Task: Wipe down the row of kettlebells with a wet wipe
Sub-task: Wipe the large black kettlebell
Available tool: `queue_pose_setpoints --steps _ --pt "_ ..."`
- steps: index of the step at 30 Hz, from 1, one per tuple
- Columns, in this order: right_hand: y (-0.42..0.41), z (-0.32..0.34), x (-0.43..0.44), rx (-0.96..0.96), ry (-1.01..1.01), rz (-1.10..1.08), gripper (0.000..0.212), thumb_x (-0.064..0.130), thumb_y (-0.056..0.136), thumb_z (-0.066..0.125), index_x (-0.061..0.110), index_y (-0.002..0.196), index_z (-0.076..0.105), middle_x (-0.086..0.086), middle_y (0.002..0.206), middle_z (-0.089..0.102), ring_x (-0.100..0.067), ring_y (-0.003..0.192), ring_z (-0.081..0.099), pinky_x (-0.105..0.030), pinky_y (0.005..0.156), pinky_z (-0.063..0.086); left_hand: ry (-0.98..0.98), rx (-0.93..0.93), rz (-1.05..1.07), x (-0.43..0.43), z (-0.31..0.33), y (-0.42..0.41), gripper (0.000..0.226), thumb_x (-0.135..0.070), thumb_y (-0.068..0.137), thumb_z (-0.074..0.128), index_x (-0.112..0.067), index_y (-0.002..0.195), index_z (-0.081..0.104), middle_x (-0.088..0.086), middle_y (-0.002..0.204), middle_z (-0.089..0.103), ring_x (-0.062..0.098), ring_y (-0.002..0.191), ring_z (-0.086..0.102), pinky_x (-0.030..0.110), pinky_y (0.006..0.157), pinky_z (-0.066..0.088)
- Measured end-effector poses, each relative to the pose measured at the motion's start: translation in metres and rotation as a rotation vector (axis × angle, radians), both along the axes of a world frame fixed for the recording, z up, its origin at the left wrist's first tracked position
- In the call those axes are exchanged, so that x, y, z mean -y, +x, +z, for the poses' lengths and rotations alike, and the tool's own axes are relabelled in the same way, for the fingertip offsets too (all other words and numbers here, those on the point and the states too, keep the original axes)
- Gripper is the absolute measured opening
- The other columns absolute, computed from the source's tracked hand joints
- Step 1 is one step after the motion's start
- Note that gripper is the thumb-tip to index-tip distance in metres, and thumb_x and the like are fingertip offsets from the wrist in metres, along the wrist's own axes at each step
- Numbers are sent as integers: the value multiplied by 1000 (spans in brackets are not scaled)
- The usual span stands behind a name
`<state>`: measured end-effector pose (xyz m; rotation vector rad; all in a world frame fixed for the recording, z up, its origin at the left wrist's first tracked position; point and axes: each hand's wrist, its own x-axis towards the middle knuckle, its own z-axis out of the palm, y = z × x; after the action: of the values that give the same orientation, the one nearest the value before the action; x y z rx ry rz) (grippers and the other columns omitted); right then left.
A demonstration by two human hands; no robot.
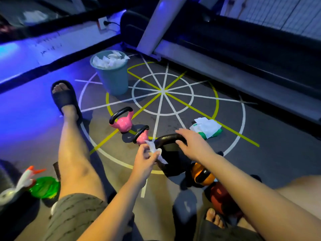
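Two pink kettlebells (121, 122) stand beyond a black kettlebell (173, 161). Left hand (144, 162) pinches a crumpled white wet wipe (153, 148) at its handle — right hand (194, 145), spread open, hides the top.

Bare floor (173, 105) lies beyond the black kettlebell (171, 153); pink kettlebells (122, 122) crowd its left, wipe pack (206, 127) its right.

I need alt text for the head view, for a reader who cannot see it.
A seated person's left hand pinches a wipe against the handle of a black kettlebell while the right hand lies open over it. Two pink kettlebells stand beyond, an orange kettlebell and a red kettlebell nearer; a bin holds crumpled wipes.
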<state>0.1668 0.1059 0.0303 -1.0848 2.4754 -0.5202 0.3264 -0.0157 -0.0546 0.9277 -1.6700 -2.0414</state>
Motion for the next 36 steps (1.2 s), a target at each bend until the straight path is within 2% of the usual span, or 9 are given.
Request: queue_pose_setpoints --steps 6,10,13,17,20,26,29,32,36 --pt "21 28 -30 126 17 101 51 48 90 66 36 139 55 6 132 64 -13 119 59 -35 103 48 147 -95 -141 -14 57 -12 24 -19 94 70 -1 110 69 14 93 74 23 82 69 32 74 58" --pt "19 48 -53 375 -204 -75 38 31 84 79 24 120 68 8 85 72 -1 67 61 -19 69 51 230 -174 -234 -29 82 -27 29 -22 98 65 4 112 61 22 100 73 28 89 70 36 79 56" --pt "19 48 -71 391 -239 -171 22 21 82 81 21 103 74 11 67 67 1 59 56 -17 61 46 81 -130 -217 -42 89 -38 21 -29 100 63 -8 96 61 4 83 70 13 80 65 27 73 51" --pt "13 29 -90 293 -184 -293 10 27 82 77 28 73 72 8 63 69 -4 58 58 -26 65 49 -53 -115 88 -43 78 -49 28 -30 98 66 -7 87 55 1 67 54 11 59 53 27 59 43" --pt "5 18 -87 248 -202 -410 7 27 83 69 28 76 69 10 66 68 -8 64 60 -26 63 49 -13 -83 151 -43 72 -51 30 -30 98 67 -9 81 54 -4 55 48 10 50 49 20 51 42" --pt "-12 29 -84 263 -388 -573 7 24 90 59 19 89 64 8 78 65 -11 73 57 -20 63 43 230 33 93 -32 56 -53 30 -32 94 72 -5 87 60 19 93 66 24 92 69 33 74 59" --pt "-13 42 -81 379 -525 -565 5 18 90 58 16 92 63 3 73 64 -7 63 57 -11 53 40 -51 16 101 -42 58 -59 41 -28 87 79 -25 107 43 3 119 57 19 108 63 33 91 54" --pt "-11 49 -73 402 -541 -519 6 16 90 61 15 95 65 5 72 61 -1 55 53 -11 52 40 -278 -152 -181 -53 70 -64 43 -36 88 73 -30 126 52 -5 127 66 10 119 63 32 102 49" --pt "-15 54 -65 330 -530 -509 10 16 88 64 21 96 68 5 81 69 3 59 56 -8 51 40 -449 -57 -463 -59 85 -73 50 -40 79 85 -33 123 62 -13 109 73 4 106 67 26 94 52"
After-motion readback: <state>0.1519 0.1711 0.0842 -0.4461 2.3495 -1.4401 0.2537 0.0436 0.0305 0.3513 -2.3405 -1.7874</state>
